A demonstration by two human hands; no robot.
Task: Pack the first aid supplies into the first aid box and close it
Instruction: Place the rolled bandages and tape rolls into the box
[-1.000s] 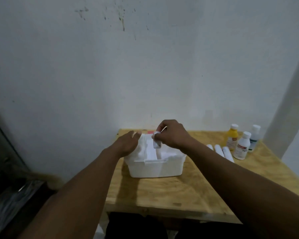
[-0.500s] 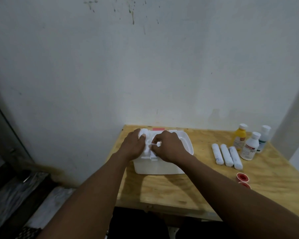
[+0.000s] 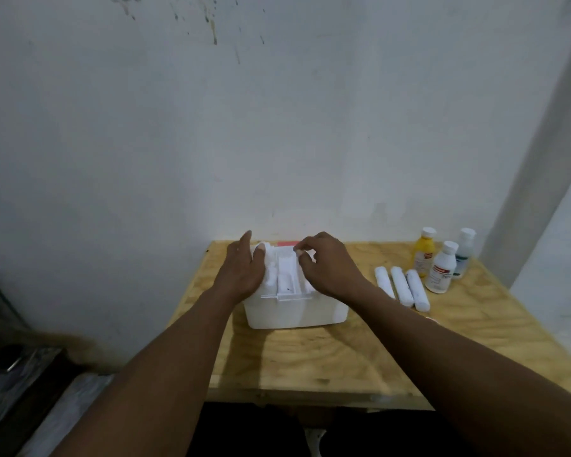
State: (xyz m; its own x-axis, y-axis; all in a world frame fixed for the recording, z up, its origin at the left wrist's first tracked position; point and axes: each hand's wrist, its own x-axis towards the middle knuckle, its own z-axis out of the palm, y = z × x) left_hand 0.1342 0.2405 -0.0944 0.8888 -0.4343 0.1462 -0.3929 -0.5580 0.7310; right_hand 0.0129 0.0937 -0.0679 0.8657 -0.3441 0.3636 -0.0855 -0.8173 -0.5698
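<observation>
On the plywood tabletop (image 3: pixel 310 357), the white first aid box (image 3: pixel 295 310) sits at centre, lid down; the left hand (image 3: pixel 243 273) lies flat on its lid, fingers extended, gripping nothing. The right hand (image 3: pixel 327 265) pinches at the lid's top with curled fingertips. Three white rolls (image 3: pixel 401 288) and three bottles (image 3: pixel 442 262) stand at 3 o'clock of the box.

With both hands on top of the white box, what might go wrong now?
The box may slide on the wooden table if the left hand and right hand press unevenly. The three white rolls and three bottles are not packed yet; a sweeping right forearm could knock them.
</observation>
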